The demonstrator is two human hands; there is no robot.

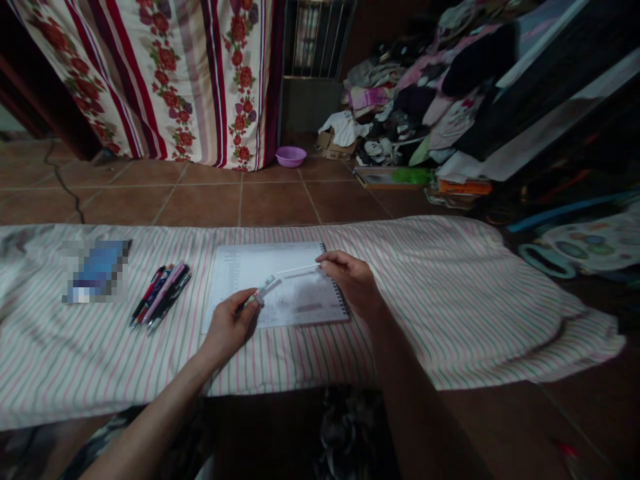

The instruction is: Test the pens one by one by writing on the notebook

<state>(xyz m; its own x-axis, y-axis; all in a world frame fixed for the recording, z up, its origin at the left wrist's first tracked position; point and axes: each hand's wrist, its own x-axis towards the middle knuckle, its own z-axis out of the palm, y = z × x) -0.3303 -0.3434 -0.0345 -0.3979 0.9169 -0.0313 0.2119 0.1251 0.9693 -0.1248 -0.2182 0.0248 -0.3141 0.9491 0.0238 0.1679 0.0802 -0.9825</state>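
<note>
My left hand [233, 323] is closed around a small slim pale case with green and red marks [262, 289], tilted up to the right over an open notebook [235, 260]. Between the fingertips of my right hand [350, 273] is a thin white strip [299, 269], almost level above the page. Its left end lies close to the tip of the case; whether they touch, I cannot tell. The notebook has a spiral binding along its right side, and its page carries faint printing. Dark shadows fall across the paper.
Several pens [163, 293] lie bunched left of the notebook, with a pixelated blue item [97, 270] beyond them. Everything rests on a striped cloth [430, 293]. A purple basin [291, 157], a floral curtain [200, 80] and piled clothes [410, 93] are behind.
</note>
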